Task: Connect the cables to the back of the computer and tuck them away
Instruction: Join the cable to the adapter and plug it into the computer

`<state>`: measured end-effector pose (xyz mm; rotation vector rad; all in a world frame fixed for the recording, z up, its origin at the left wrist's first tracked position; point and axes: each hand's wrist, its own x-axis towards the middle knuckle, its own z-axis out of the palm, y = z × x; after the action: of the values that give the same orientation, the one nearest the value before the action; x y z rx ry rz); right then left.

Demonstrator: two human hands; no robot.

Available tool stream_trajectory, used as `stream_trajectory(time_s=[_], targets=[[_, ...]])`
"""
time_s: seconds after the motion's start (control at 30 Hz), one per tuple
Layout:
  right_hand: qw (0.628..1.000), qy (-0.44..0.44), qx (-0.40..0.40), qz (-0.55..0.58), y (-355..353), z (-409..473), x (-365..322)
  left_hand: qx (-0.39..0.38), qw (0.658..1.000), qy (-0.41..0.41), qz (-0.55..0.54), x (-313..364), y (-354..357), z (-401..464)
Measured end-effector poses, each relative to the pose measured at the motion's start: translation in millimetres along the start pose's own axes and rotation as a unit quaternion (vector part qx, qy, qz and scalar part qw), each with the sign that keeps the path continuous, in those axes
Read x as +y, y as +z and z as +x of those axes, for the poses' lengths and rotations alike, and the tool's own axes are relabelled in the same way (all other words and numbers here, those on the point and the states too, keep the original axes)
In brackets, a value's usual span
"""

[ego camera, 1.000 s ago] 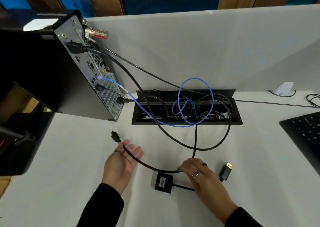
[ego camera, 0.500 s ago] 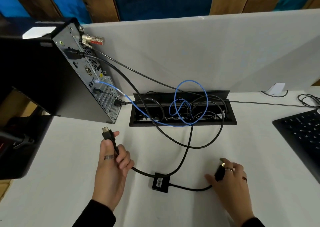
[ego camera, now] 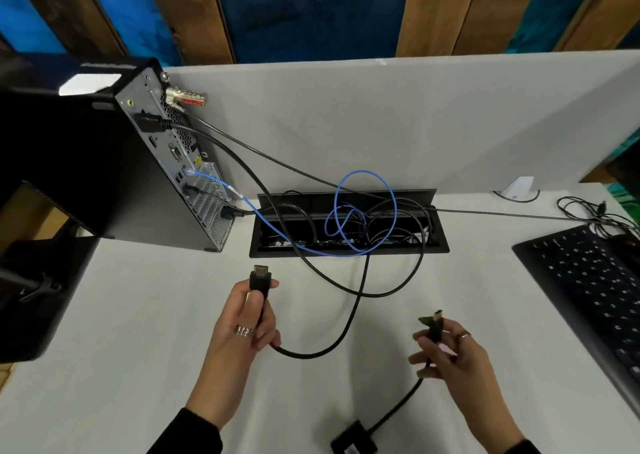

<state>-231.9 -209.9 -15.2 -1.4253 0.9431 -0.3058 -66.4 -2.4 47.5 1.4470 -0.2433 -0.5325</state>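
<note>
Gripping a black cable plug [ego camera: 260, 278] upright, the left hand [ego camera: 239, 329] has thumb and fingers clamped around the plug's body, metal tip pointing up and away toward the computer. Its black cable [ego camera: 332, 342] drops out under the palm, sags onto the white desk [ego camera: 138, 349] and climbs toward the open cable box [ego camera: 349, 249] sunk in the desktop. Over on the other side, the right hand [ego camera: 450, 356] pinches a second plug [ego camera: 434, 325], gold-tipped, between thumb and fingertips, the other fingers loosely spread. That plug's short lead [ego camera: 398, 408] runs down to a small black adapter box [ego camera: 353, 443] lying on the desk at the bottom edge. Both plugs are up off the desk and well apart from each other.

And the computer [ego camera: 104, 176] stands at the left, its rear panel [ego camera: 180, 162] facing the cable box, well apart from both hands. Already seated in that panel: a black plug near the top, a blue cable [ego camera: 363, 207] lower down that loops into the box, and more black leads near the bottom. A silver lock [ego camera: 185, 96] hangs at the panel's upper corner. A black keyboard [ego camera: 588, 287] sits at the right edge.
</note>
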Motion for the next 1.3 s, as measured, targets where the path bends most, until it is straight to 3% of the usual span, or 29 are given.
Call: stream_trajectory(time_s=[0.17, 0.33, 0.77, 1.03, 1.17, 1.3], targets=[[0.994, -0.045, -0.071, 0.064, 8.7, -22.5, -30.3, -0.038, 0.999, 0.025, 0.019, 3.5, 1.5, -13.4], [0.985, -0.109, -0.124, 0.052, 14.8, -40.2, -58.4, -0.071, 0.994, 0.054, 0.058, 3.4, 11.8, -27.2], [0.966, -0.193, -0.166, 0.038, 28.6, -55.5, -91.7, -0.113, 0.981, 0.071, 0.141, 6.8, 14.0, -36.1], [0.974, -0.201, -0.098, 0.047, 28.4, -53.7, -99.8, -0.103, 0.987, 0.036, 0.118, 10.1, 13.4, -36.4], [0.971, -0.182, -0.009, 0.152, 16.0, -45.1, -111.8, -0.127, 0.976, 0.013, 0.177, 3.0, 6.9, -34.8], [0.954, -0.139, 0.024, 0.264, -2.2, -37.7, -113.0, -0.184, 0.959, -0.031, 0.215, 0.9, 1.5, -35.4]])
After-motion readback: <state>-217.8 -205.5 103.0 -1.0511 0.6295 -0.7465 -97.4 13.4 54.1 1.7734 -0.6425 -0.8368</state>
